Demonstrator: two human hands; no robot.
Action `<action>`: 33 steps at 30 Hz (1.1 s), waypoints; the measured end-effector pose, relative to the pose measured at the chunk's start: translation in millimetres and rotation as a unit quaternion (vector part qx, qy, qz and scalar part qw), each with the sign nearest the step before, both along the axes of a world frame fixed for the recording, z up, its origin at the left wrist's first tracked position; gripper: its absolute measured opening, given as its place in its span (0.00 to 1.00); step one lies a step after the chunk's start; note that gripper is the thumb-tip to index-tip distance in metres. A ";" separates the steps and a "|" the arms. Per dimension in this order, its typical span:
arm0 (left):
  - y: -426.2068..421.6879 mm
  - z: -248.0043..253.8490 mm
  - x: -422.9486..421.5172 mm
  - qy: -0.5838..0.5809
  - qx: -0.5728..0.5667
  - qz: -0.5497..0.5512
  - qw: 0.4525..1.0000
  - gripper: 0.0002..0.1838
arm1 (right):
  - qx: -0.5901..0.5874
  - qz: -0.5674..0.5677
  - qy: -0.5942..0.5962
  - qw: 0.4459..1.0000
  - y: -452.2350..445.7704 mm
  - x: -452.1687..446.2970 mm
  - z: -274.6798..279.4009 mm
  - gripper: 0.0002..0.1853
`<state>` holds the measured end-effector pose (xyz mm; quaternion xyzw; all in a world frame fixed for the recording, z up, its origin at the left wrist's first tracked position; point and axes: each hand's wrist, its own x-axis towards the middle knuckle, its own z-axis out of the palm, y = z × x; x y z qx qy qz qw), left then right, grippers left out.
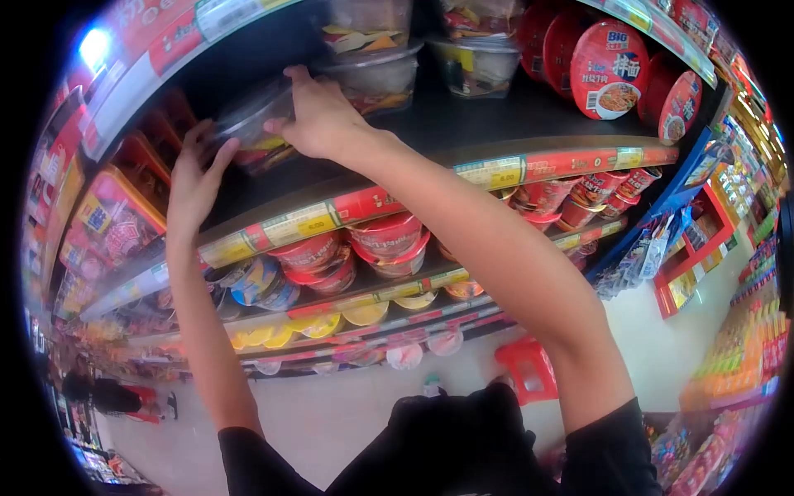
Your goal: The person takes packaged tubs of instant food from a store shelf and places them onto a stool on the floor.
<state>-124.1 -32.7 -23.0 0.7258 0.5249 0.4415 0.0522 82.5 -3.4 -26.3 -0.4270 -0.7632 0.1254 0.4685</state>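
Observation:
A clear plastic tub (252,124) with a lid and colourful packets inside is tilted between my two hands over the black shelf (463,120). My left hand (194,174) grips its left side, the thumb on the near face and fingers round the edge. On the right side my right hand (318,112) holds it, index finger along the lid and thumb against the near face. Right behind that hand stand similar tubs stacked, the lower tub (376,78) close to my wrist. Another stack of tubs (475,66) stands farther right.
Red round noodle bowls (608,70) stand on edge at the shelf's right. Orange-edged boxes (116,207) sit at the left. Red noodle cups (389,244) fill the shelf below the price strip (314,223). A red stool (529,368) is on the floor; another person (116,397) is at lower left.

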 end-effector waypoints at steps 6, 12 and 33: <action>40.5 -1.6 -8.1 -0.032 -0.033 -0.093 0.995 0.33 | -0.001 -0.039 -0.033 0.999 22.3 -12.5 2.8 0.30; 55.5 0.2 -12.7 0.013 -0.031 -0.085 0.996 0.32 | -0.079 -0.013 -0.108 0.991 21.6 -8.8 9.7 0.32; -185.0 -424.1 218.4 -0.094 -0.405 -0.275 0.867 0.13 | -0.250 -0.153 0.165 0.942 -275.1 193.1 -397.8 0.24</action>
